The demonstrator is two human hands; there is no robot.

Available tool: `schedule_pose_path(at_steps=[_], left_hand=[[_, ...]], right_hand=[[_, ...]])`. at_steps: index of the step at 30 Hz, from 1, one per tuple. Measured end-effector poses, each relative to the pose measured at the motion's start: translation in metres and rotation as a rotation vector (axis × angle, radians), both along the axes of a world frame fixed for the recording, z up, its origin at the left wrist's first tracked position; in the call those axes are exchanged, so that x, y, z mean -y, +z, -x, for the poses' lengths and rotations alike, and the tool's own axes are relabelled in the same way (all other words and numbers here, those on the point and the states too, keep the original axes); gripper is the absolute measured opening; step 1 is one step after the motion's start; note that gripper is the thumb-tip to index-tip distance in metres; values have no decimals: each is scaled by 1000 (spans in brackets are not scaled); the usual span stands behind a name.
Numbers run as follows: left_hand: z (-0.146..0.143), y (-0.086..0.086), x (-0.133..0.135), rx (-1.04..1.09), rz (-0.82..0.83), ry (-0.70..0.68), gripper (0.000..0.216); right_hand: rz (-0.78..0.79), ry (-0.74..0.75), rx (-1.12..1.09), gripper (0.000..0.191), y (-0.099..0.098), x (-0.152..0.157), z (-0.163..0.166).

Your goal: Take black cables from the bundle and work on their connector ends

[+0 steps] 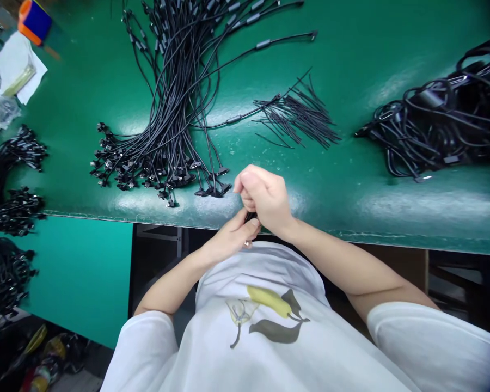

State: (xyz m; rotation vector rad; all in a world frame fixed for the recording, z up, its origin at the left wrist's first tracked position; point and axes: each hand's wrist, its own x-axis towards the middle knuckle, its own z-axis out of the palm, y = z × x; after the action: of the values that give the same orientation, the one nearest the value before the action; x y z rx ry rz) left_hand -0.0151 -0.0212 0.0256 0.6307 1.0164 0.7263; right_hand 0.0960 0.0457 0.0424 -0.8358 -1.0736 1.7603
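Observation:
My left hand (236, 235) is closed at the table's near edge, close to my shirt. Between its thumb and fingers shows a short stretch of black cable (250, 216), mostly hidden. Right above it, my right hand (265, 198) is curled into a fist, touching or nearly touching the left; what it grips is hidden. To the left of my hands lies a big spread of black cables (175, 103), their connector ends fanned towards me. Beyond my hands is a pile of short, thin black strips (302, 117), with one cable's end reaching into it.
The green table (351, 201) ends just in front of me. A tangled heap of black cables (445, 114) sits at the right. Bundled cables (12, 207) lie at the left, below papers (20, 65) and an orange-and-blue object (35, 23).

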Motion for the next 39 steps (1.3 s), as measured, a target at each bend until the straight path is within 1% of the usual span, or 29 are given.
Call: schedule_pose_path(at_steps=[1,2,3,5,7,8,11,14,17,19,21,24,27,28,29,30,31,32,33,34,35,36,37,39], left_hand=[[-1,-1,1,-53,-42,3,41],[-2,-1,3,-97,-83,3,42],[-3,0,4,-120,-115,1,42],[-6,2,5,-90,-130,8,44],[-11,3,5,-8,-99,24,45],[-13,3,5,29,-77,40,48],[-20,-1,1,108,-2,79,53],[-23,-8,-3,139,50,103,51],[-22,-16,-5,151,99,48,53],[-19,-17,-4,131,90,-16,54],[-16,-16,-3,34,-5,-92,53],[-11,-11,-1,-264,-243,-219,43],[-8,-8,1,-546,-444,-246,36],[-7,-8,2,-592,-469,-244,35],[-5,-9,4,-603,-459,-246,34],[-2,-9,5,-580,-419,-242,34],[1,-10,7,-531,-361,-221,35],[4,-11,8,-468,-297,-175,36],[7,-12,8,-399,-237,-106,37],[10,-12,8,-334,-187,-19,38],[12,-12,7,-276,-150,72,38],[13,-11,6,-224,-123,152,39],[14,-10,4,-176,-99,211,38],[13,-7,1,-95,-73,283,37]], right_hand=[[-39,-18,19,42,0,1,0],[-41,-18,14,41,0,0,-1],[-5,-3,-16,41,1,-1,-1],[135,50,-117,39,3,-7,-4],[257,102,-208,38,6,-13,-9],[282,117,-236,38,7,-14,-12],[264,116,-281,38,5,-12,-19],[244,108,-267,40,-1,-7,-24],[253,149,-160,40,-4,-4,-29],[246,178,-105,40,-4,-3,-32],[246,195,-112,40,-4,-3,-34],[271,202,-170,40,-9,-2,-31],[272,182,-135,41,-18,-1,-29],[247,191,-94,41,-21,-2,-31],[186,222,-36,40,-23,-6,-34],[87,247,44,39,-24,-12,-40],[-38,241,157,37,-26,-21,-47],[-174,196,312,34,-27,-33,-55],[-297,114,503,30,-29,-47,-63],[-381,5,718,25,-31,-62,-70],[-420,-81,935,21,-35,-78,-75],[-431,-123,1130,18,-38,-92,-77],[-433,-110,1286,17,-42,-104,-79],[-444,-28,1458,13,-49,-119,-77]])
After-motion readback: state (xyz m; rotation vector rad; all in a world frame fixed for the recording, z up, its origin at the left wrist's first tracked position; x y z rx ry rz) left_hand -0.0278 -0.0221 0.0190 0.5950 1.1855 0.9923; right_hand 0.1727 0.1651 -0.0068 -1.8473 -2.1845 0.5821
